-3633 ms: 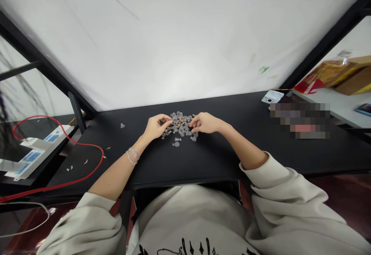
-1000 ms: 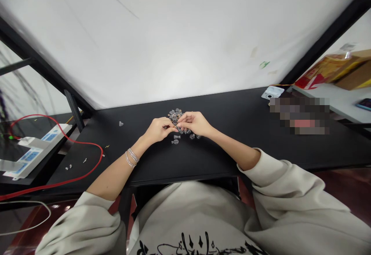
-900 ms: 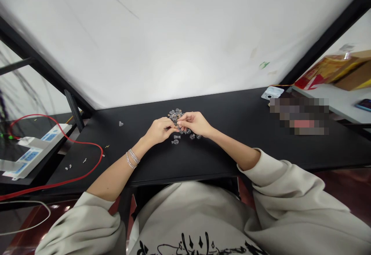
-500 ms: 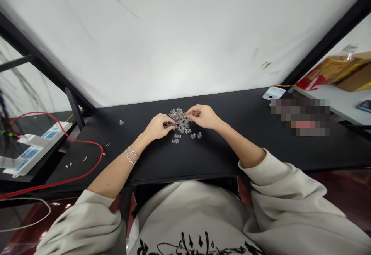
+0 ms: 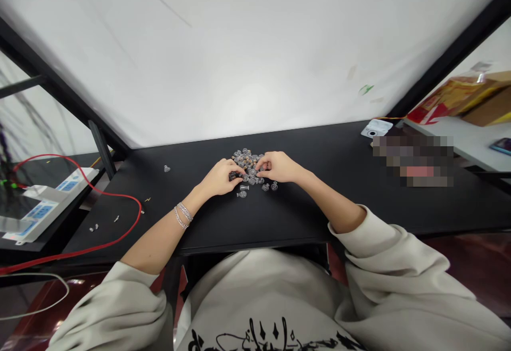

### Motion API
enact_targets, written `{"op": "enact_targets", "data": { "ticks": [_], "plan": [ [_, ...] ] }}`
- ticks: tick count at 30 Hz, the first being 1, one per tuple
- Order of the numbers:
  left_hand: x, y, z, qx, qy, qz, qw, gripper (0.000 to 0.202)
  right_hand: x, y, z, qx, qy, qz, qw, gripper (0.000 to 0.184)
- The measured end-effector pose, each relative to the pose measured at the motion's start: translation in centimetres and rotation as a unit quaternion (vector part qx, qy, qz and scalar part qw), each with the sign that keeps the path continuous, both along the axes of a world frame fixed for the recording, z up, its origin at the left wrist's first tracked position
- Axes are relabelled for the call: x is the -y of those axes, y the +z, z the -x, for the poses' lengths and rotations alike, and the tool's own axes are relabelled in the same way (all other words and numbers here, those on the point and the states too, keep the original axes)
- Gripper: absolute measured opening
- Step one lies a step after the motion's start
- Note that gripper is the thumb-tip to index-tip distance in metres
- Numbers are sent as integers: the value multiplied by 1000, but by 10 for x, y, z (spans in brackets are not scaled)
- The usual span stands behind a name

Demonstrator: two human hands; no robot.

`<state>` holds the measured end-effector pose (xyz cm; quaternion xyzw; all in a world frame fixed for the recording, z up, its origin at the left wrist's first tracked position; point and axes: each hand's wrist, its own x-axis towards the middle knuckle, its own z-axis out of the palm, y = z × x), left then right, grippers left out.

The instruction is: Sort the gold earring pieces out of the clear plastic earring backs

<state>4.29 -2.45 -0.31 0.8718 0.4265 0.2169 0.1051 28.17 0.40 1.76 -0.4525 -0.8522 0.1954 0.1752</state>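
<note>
A pile of tiny clear glass bottles, some with brown cork-like stoppers, lies mid-table. At its left edge, my left hand has curled fingers and thumb close together; what lies between them is too small to make out. My right hand is at the pile's right side, its thumb and fingertips pinched over a small glass bottle. Loose in front of the pile are a slim vase-shaped bottle and a round one. Two more round bottles lie below my right hand.
One small glass bottle stands apart on the black table. To the left are small scraps, a red cable and a white power strip. A white camera-like device sits at back right, beside a blurred patch.
My right hand has come down slightly toward me, from the pile's upper right to its lower middle. My left hand has shifted a little right and toward me.
</note>
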Motion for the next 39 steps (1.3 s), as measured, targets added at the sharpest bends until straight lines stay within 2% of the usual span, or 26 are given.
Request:
{"op": "enact_targets", "data": {
  "ticks": [5,11,15,20,31,39],
  "plan": [
    [-1,3,3,6,12,13,1000,27,1,-5,3,23,23,11,999,14],
    [-11,16,36,-50,22,19,998,54,3,-2,4,-10,-13,-22,1000,17],
    [-22,8,49,-20,35,56,998,45,6,0,5,-44,-30,-28,998,17],
    [-27,0,44,17,73,69,995,34,6,-2,6,-64,-31,-30,997,17],
    [-25,0,37,65,76,67,993,30,8,-3,9,-66,-23,-25,997,17],
    [-24,0,32,82,101,63,989,27,8,-5,10,-70,-14,-30,997,18]
  ]
}}
